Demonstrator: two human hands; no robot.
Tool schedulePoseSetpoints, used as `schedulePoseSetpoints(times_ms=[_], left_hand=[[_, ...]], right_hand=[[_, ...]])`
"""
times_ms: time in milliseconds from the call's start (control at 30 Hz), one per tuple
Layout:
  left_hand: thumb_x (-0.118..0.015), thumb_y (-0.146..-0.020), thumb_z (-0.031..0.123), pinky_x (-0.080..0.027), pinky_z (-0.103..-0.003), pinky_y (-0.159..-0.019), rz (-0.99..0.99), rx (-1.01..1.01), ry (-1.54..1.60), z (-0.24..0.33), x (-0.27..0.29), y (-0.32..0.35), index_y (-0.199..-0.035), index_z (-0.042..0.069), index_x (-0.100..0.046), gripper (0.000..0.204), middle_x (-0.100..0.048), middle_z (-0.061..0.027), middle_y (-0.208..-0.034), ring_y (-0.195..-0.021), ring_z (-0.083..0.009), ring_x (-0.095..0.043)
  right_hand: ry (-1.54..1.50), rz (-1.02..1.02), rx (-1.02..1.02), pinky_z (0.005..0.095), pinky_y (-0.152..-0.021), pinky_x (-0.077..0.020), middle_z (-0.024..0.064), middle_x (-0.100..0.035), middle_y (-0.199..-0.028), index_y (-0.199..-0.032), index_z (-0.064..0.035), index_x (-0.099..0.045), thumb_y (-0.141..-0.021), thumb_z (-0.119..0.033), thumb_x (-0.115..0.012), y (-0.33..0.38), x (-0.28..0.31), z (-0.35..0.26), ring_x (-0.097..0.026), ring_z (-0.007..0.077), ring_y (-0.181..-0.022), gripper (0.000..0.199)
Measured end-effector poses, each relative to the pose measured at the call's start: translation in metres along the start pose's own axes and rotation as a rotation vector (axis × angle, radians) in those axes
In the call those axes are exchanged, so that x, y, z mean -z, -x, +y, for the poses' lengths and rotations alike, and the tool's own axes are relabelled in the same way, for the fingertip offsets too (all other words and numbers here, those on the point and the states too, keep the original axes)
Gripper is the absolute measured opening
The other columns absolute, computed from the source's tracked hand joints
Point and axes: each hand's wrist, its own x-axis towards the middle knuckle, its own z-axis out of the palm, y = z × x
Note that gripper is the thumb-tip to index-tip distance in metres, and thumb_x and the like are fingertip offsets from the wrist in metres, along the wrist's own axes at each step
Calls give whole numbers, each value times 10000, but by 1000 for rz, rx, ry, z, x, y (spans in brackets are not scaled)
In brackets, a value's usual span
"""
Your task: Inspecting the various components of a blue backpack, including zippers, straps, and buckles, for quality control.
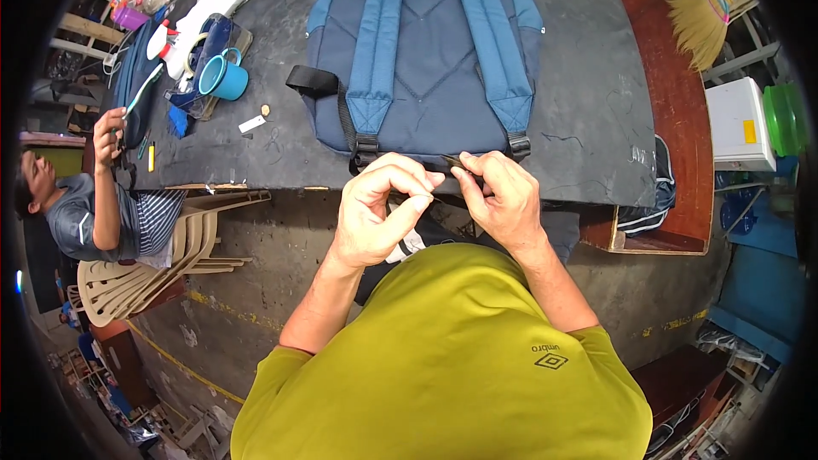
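Worn concrete shows beneath the dark bench [588, 111], and a reddish-brown wooden shelf [665, 60] runs along its right side, with a straw broom [699, 25] beyond. On the left, near a turquoise mug [225, 78], a co-worker [102, 204] holds up a toothbrush [143, 89].

We see the blue backpack [432, 111] lying on the bench with its back panel up and its lower edge close to the bench's near edge, just by our hands. Our left hand [383, 204] has a narrow grip, the thumb drawn up to the fingers; whether a fine thread lies between them, we cannot tell. Our right hand [501, 196] pinches a thin dark item [452, 159] at the lower edge, too small for us to name.

Judging by how things lie, we take the larger part to be done: both shoulder straps [381, 34] are in place, the quilted panel is stitched, and black buckles [366, 150] join the straps at the bottom. Loose threads [558, 138] lie on the bench beside the bag. What seems left is this small detail at the lower edge, which we judge to be unfinished; how much remains on the hidden front, we cannot tell.
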Motion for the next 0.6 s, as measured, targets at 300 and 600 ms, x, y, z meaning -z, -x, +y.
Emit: schedulePoseSetpoints(times_ms=[300, 600], left_hand=[[-672, -965, -112, -578, -415, -1077, 5, 4, 63, 1, -1, 1, -987, -28, -698, 90, -654, -131, -1126, -1058, -237, -726], [-782, -937, 36, -565, -335, -651, 223, -158, -1023, 15, -7, -47, -995, 27, -764, 61, -726, -88, -967, -760, -205, -733]], right_hand=[[67, -11, 140, 364, -642, -564, 101, -723, -830, -1004, -12, -744, -834, -2, -880, -6, 3, 5, -700, 270, -703, 219], [-145, 107, -38, 287, -613, -533, 76, -686, -878, -1187, -13, -715, -857, 8, -896, -8, 10, 0, -659, 140, -694, 376]])
